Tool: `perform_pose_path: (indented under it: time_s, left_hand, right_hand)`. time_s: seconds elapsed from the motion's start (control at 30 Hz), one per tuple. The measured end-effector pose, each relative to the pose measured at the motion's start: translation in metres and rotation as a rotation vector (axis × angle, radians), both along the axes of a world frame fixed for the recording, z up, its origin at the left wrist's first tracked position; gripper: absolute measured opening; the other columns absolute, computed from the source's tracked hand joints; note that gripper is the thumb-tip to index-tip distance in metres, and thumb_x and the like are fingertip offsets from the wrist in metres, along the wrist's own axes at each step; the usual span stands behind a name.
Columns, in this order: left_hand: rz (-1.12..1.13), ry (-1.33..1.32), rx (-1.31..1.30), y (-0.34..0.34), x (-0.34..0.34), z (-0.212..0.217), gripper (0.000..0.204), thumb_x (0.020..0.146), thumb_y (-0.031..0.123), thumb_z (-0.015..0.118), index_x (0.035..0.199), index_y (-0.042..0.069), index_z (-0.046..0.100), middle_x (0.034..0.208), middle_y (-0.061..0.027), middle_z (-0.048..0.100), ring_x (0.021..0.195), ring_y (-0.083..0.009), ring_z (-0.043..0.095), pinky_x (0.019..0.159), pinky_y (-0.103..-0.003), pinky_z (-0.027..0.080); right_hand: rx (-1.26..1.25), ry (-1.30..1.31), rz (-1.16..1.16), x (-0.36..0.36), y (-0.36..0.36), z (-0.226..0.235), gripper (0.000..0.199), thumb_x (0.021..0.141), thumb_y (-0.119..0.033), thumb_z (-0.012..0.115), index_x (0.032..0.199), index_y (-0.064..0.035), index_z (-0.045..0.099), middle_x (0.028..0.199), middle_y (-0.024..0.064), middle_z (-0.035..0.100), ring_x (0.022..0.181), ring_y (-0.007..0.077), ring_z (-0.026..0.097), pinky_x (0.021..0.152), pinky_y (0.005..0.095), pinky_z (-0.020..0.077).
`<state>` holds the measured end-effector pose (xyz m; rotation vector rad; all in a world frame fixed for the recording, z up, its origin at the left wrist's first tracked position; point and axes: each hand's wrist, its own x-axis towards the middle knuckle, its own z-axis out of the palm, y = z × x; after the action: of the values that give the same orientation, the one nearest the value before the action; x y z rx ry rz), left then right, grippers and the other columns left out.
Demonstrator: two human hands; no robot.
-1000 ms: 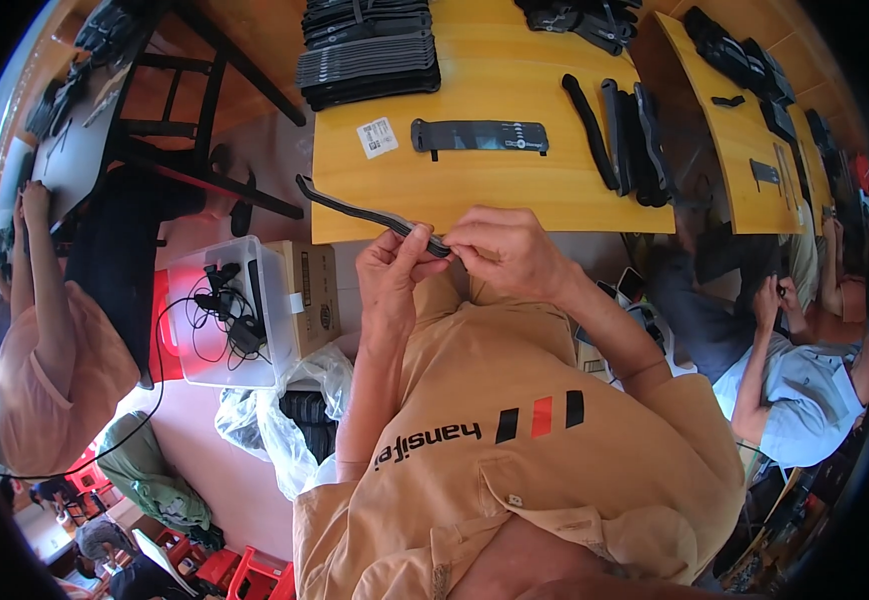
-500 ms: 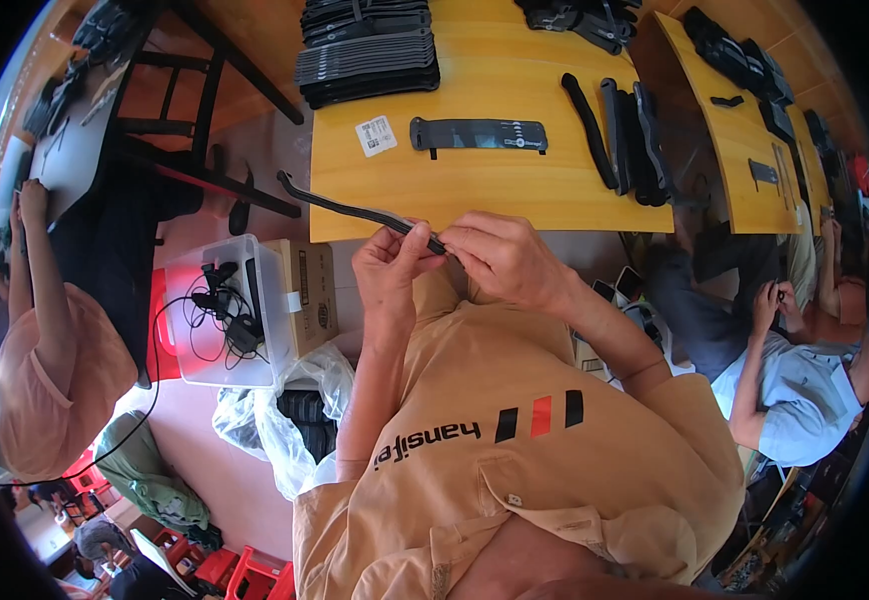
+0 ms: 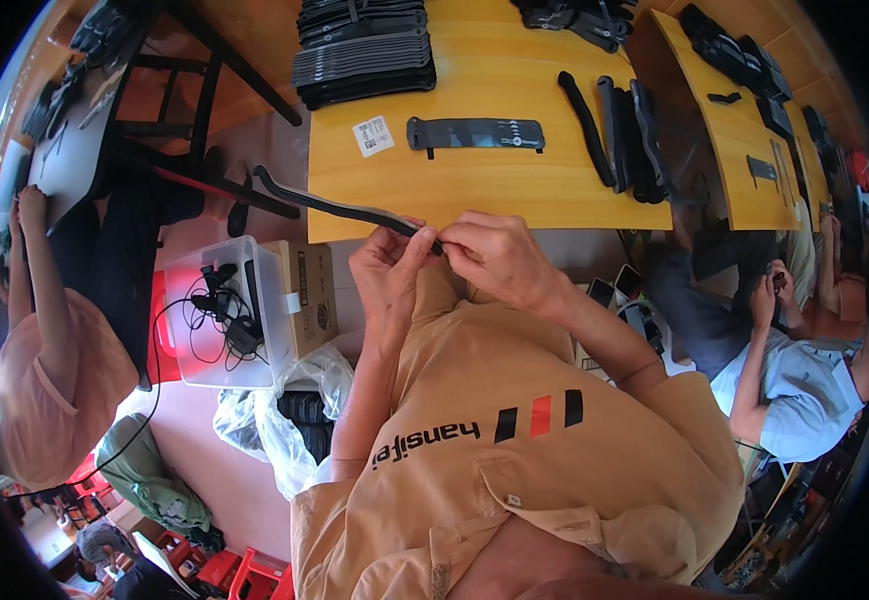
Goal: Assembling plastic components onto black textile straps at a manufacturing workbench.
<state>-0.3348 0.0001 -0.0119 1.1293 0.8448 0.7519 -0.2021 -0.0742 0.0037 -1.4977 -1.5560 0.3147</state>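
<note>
Black strap (image 3: pixel 340 207) unchanged since earlier — left hand (image 3: pixel 387 268) and right hand (image 3: pixel 495 258) pinch its near end; table edge (image 3: pixel 515 215) just beyond — open floor leftward.

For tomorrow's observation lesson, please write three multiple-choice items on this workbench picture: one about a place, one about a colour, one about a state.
1. Where does the flat black strap lie?
A. on the yellow table
B. in the clear plastic bin
C. on the floor

2. What colour is the worker's shirt?
A. blue
B. tan
C. green

3. How is the long black strip held?
A. lying free on the table
B. in the left hand alone
C. pinched by both hands at one end

Answers:
1 A: it rests on the yellow table beside a white label.
2 B: the cloth is tan.
3 C: left hand and right hand meet at its end.
</note>
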Motion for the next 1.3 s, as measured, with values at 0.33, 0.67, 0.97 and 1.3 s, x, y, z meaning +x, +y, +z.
perform_pose_path:
  time_s: [0.33,0.67,0.97,1.3]
  left_hand:
    - [0.014,-0.044,-0.051,-0.002,0.001,-0.006,0.02,0.081,0.008,0.066,0.094,-0.005,0.059,0.081,-0.0076,0.061,0.072,-0.0115,0.06,0.064,-0.024,0.053]
    - [-0.016,-0.097,-0.083,0.003,-0.007,-0.017,0.031,0.078,0.001,0.067,0.106,-0.008,0.055,0.085,-0.0073,0.062,0.076,-0.0098,0.059,0.07,-0.021,0.049]
    - [-0.02,-0.084,-0.076,0.002,-0.007,-0.024,0.035,0.08,-0.001,0.064,0.111,-0.01,0.051,0.088,-0.0069,0.061,0.077,-0.0094,0.058,0.07,-0.021,0.05]
    - [-0.127,0.309,0.061,0.004,-0.013,-0.015,0.031,0.086,0.022,0.06,0.077,-0.007,0.06,0.062,-0.0082,0.06,0.055,-0.0106,0.057,0.05,-0.023,0.048]
  right_hand:
    - [-0.155,0.096,-0.073,-0.001,0.007,-0.007,0.008,0.069,0.001,0.059,0.077,0.0021,0.061,0.068,0.0139,0.056,0.055,0.0273,0.055,0.051,0.0327,0.0448]
    - [-0.045,-0.01,-0.096,-0.012,0.01,-0.013,0.007,0.07,0.0,0.058,0.076,0.0019,0.06,0.069,0.0144,0.057,0.057,0.0294,0.056,0.051,0.0344,0.0452]
    - [-0.098,0.032,-0.069,-0.01,0.016,-0.022,0.006,0.072,-0.001,0.057,0.077,0.0025,0.058,0.07,0.0151,0.057,0.061,0.032,0.057,0.054,0.0366,0.0451]
    - [-0.049,0.0,-0.11,-0.018,0.014,-0.021,0.006,0.075,0.0,0.056,0.081,0.0014,0.056,0.074,0.0148,0.056,0.063,0.0329,0.056,0.055,0.0373,0.0456]
